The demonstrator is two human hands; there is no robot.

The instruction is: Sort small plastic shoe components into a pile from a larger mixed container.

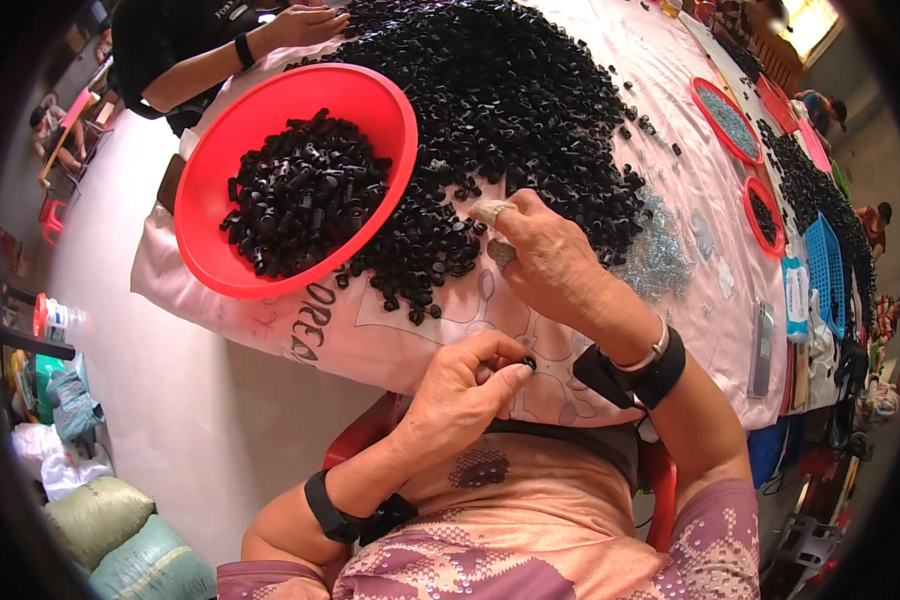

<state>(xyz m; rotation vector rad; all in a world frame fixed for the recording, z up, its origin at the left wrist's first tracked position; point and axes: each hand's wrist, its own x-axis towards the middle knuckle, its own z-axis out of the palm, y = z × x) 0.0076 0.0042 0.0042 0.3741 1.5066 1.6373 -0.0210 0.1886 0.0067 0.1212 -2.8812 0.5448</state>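
Observation:
My left hand (pixel 462 392) is closed near the table's front edge, pinching a small black plastic cap (pixel 528 363) between thumb and fingertips. Farther forward, my right hand (pixel 548 250) reaches over the near edge of a large heap of small black plastic caps (pixel 500 90). Its fingers are partly bent and apart, with whitish and grey wrappings on two of them, and I see nothing held in it. Left of the heap stands a red plastic basin (pixel 395 130), holding many black tubular pieces (pixel 305 195).
Small clear pieces (pixel 660 255) lie scattered right of the heap. Beyond them are a red tray of clear pieces (pixel 727 120), a smaller red tray (pixel 765 215), a blue basket (pixel 823 270) and a phone-like slab (pixel 762 345). Another person's arm (pixel 210 70) reaches in at the far left.

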